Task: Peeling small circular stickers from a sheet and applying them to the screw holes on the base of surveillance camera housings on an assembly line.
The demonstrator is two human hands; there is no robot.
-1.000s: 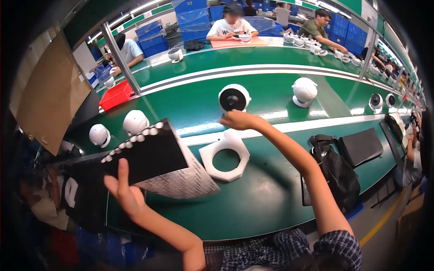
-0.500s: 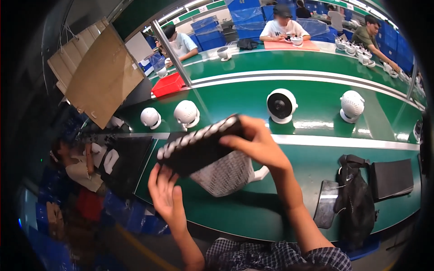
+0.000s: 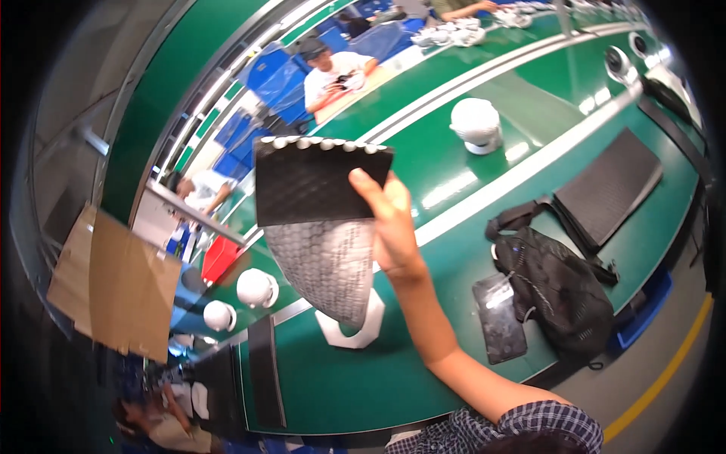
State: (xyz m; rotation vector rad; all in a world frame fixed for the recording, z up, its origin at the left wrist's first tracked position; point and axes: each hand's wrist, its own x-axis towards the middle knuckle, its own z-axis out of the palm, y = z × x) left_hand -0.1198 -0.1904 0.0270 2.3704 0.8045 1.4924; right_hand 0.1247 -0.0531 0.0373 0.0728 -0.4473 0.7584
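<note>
As the right hand (image 3: 395, 231) grips its right edge, the black sheet (image 3: 314, 189) is up in the air above the green bench (image 3: 401, 397), nearly all of it spreading out to the left of that hand! Thumb (image 3: 367, 191) across the front, the rest of the grip tucked behind, and how far it reaches back there I cannot tell. Along the top edge runs a neat row of white lumps (image 3: 304, 143), higher than the thumb and clear of it. Below the black, a curved flap of printed paper (image 3: 325, 261) hangs down, its right side close beside the hand, its low tip passing in front of the white ring (image 3: 355, 340) and hiding part of it. That ring lies on the bench, lower in view than the hand and apart from it. The left hand is out of view, so whether it is wide or narrow I cannot tell. Over to the right, a phone (image 3: 499, 321) lies just beside a black bag (image 3: 563, 303); farther off, a white device (image 3: 476, 125) stands up and to the right of the gripping hand, and look lower left, a red tray (image 3: 219, 259)!
</note>
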